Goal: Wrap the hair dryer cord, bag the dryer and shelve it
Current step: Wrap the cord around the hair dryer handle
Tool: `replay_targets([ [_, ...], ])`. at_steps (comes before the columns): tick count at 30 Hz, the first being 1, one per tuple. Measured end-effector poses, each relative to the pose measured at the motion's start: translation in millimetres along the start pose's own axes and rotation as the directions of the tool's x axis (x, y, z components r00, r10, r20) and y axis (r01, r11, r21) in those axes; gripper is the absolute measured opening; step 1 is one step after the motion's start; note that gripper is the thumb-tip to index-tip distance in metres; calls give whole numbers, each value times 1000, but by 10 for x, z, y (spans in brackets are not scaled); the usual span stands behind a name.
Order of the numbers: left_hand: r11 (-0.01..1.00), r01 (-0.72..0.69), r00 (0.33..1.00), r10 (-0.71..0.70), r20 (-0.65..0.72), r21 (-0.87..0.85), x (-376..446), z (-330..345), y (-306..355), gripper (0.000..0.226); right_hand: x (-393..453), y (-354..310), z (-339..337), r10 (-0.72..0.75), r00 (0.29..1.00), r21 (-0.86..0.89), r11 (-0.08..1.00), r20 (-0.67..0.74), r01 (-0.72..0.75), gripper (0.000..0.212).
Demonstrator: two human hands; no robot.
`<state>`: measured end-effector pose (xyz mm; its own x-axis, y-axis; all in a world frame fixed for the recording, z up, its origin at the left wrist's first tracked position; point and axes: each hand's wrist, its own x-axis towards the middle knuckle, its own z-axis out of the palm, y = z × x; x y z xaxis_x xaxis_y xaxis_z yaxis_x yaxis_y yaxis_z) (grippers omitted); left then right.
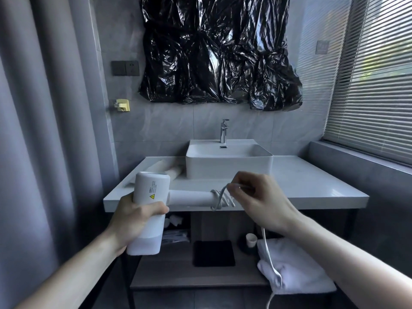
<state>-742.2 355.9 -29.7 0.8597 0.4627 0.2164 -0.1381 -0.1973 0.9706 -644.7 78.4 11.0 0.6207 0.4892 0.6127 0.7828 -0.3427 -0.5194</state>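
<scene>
Your left hand grips the dryer body before the counter; your right hand pinches the cord, few loops on (long tail dangling). Bagging, shelving remain.

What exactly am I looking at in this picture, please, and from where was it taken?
There is no machine here: a camera worn on a person's head looks forward and down at their two bare hands in a bathroom. The left hand grips the body of a white hair dryer, whose handle points to the right. The right hand pinches the white cord, which is partly wound round the handle's end; the rest hangs loose towards the floor. Behind stands a white counter with a sink and tap. A lower shelf holds a white towel, a black mat and a small cup.
</scene>
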Motion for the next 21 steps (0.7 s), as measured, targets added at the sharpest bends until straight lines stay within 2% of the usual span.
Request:
replay_targets([
  [2, 1000, 7, 999, -8, 49, 29, -46, 3, -8, 61, 89, 58, -30, 13, 1000, 1, 1000, -16, -13, 36],
  [5, 999, -13, 995, 8, 98, 50, -105, 7, 8, 68, 191, 163, -49, 29, 999, -16, 999, -26, -29, 33],
  [9, 999, -40, 991, 36, 126, 23, -151, 7, 60, 67, 297, 273, -70, 90, 996, 106, 990, 19, -92, 34],
  [12, 999, -26, 984, 32, 174, -39, -187, 6, 129, 52, 358, 332, -50, 157, 985, 253, 953, 67, -169, 30],
  [14, 995, -7, 979, 26, 204, -95, -200, 8, 163, 46, 357, 380, -21, 208, 971, 303, 923, 118, -235, 32],
  [19, 982, 52, 975, -11, 220, -184, -183, -1, 147, 57, 214, 500, 160, 263, 906, 467, 789, 331, -400, 53],
  [21, 978, 67, 976, -22, 217, -200, -170, 0, 134, 54, 139, 533, 256, 294, 878, 501, 733, 377, -461, 48],
])
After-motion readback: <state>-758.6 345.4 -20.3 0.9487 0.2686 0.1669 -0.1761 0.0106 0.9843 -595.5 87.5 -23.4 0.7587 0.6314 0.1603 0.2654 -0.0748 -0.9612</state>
